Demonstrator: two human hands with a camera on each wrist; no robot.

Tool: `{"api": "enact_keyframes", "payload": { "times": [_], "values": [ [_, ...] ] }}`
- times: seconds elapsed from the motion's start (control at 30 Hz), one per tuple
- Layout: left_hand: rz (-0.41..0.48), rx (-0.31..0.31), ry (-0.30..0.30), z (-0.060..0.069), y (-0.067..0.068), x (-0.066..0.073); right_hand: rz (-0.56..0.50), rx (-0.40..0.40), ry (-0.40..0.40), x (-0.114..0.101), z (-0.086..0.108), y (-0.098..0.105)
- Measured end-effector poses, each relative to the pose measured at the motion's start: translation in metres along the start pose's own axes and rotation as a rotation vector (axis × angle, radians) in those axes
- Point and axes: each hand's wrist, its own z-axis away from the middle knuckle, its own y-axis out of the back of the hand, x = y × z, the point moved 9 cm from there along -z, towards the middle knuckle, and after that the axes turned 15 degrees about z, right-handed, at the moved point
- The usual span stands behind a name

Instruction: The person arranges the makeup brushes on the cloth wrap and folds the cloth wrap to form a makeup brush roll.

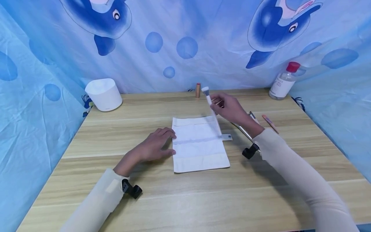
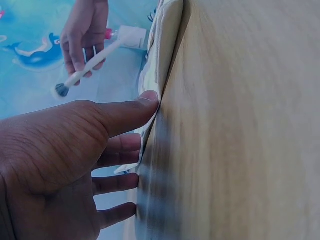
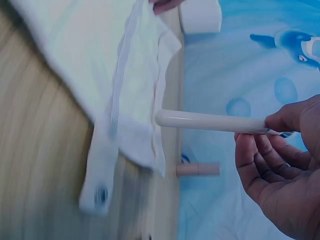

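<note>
A white cloth roll-up pouch [image 1: 200, 158] lies spread flat on the wooden table, its snap strap [image 1: 227, 137] sticking out to the right. My left hand [image 1: 153, 145] touches the pouch's left edge with thumb and fingertips, fingers fairly straight. Above the pouch's far right part, my right hand [image 1: 229, 108] pinches a makeup brush [image 1: 215, 120] with a white handle. Its grey-and-white bristles point up and away, while the rounded handle end [image 3: 167, 118] slants down toward the cloth. Whether that end touches the cloth I cannot tell.
A copper-coloured tube [image 1: 198, 90] stands at the back. Beneath and beyond my right forearm lie slim brushes [image 1: 244, 132] and a pinkish slim stick [image 1: 270, 124]. A white container [image 1: 103, 95] stands back left, a red-capped bottle [image 1: 282, 84] back right, before a blue curtain [image 1: 214, 74].
</note>
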Motion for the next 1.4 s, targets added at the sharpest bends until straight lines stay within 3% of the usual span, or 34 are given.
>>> {"api": "enact_keyframes", "payload": {
  "times": [0.23, 0.4, 0.67, 1.0, 1.4],
  "values": [
    [0.004, 0.008, 0.005, 0.0, 0.0, -0.002, -0.204, -0.049, 0.048, -0.021, -0.008, -0.03],
    [-0.004, 0.012, 0.008, -0.002, 0.001, -0.004, -0.266, -0.06, 0.076, -0.033, -0.013, -0.047],
    [0.0, 0.017, -0.007, -0.002, 0.0, -0.003, -0.311, -0.084, 0.086, -0.046, -0.022, -0.069],
    [-0.005, 0.025, -0.001, -0.003, 0.0, -0.006, -0.396, -0.07, 0.043, -0.05, -0.029, -0.081],
    [-0.021, 0.029, -0.022, -0.004, -0.003, -0.01, -0.336, -0.132, 0.01, -0.053, -0.03, -0.097]
  ]
}}
